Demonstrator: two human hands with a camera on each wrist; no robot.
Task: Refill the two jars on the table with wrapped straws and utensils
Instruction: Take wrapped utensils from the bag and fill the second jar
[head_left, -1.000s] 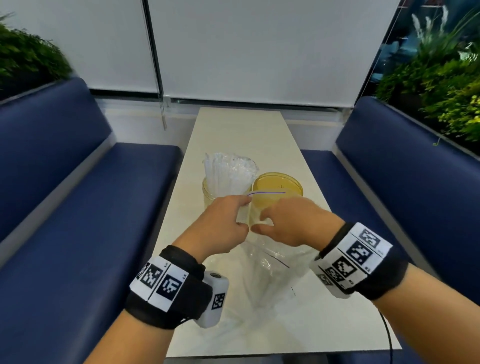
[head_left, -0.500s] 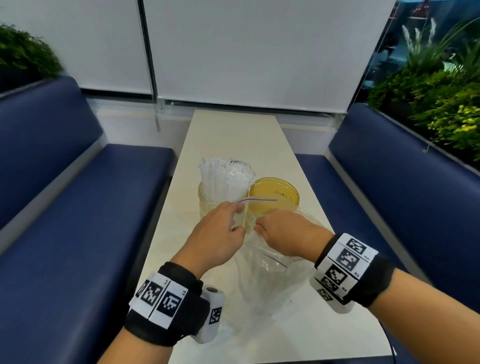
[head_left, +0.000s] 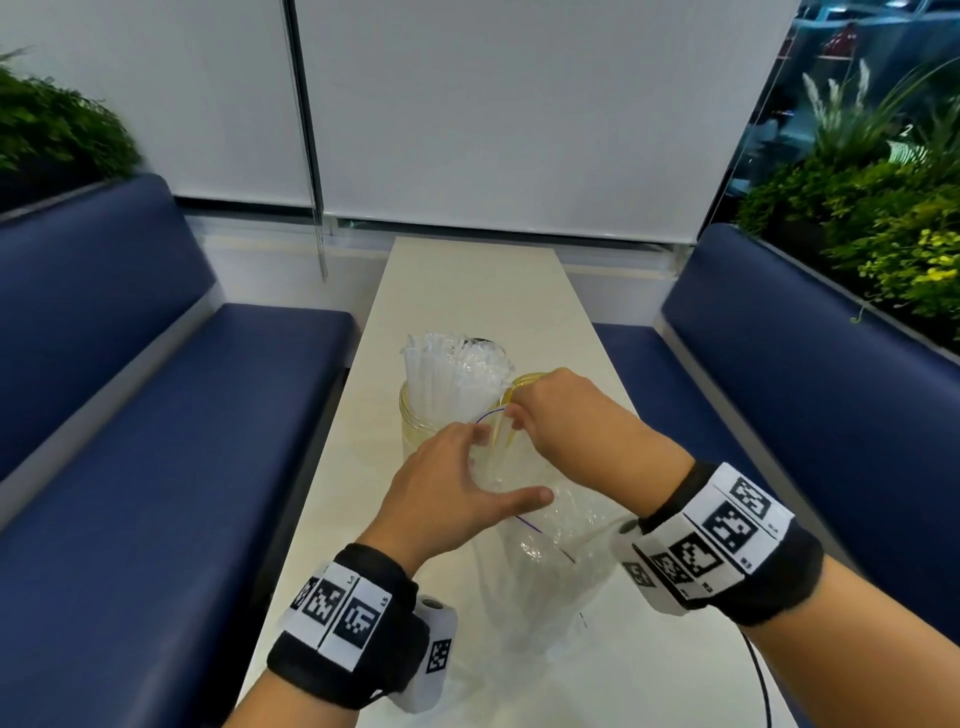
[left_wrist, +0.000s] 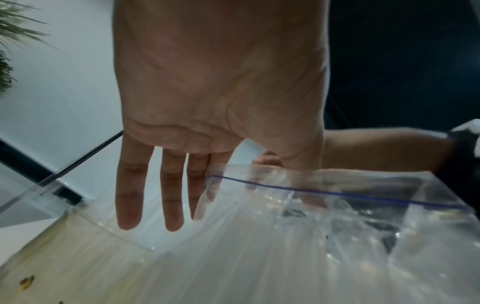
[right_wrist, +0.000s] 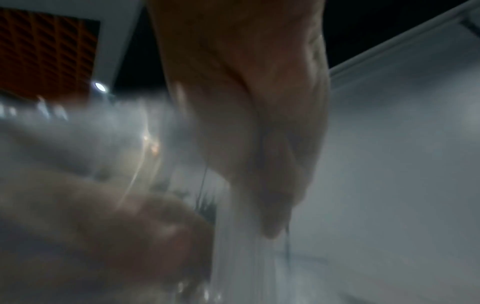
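Observation:
A glass jar packed with wrapped straws stands mid-table. Right beside it is a yellowish jar, mostly hidden behind my right hand. A clear zip bag with a blue seal line lies in front of the jars, its mouth raised toward them. My right hand pinches the bag's mouth edge above the yellowish jar. My left hand is at the bag's mouth, fingers straight and thumb spread across the plastic. The left wrist view shows the straight fingers beside the bag. The right wrist view is blurred.
The narrow cream table runs away from me to a white wall. Blue benches flank it on the left and right, with plants behind them. A black cable hangs at the table's near right edge.
My left hand has let go of the bag's edge and spread its fingers. My right hand has lifted the bag's mouth up and away, over the yellowish jar.

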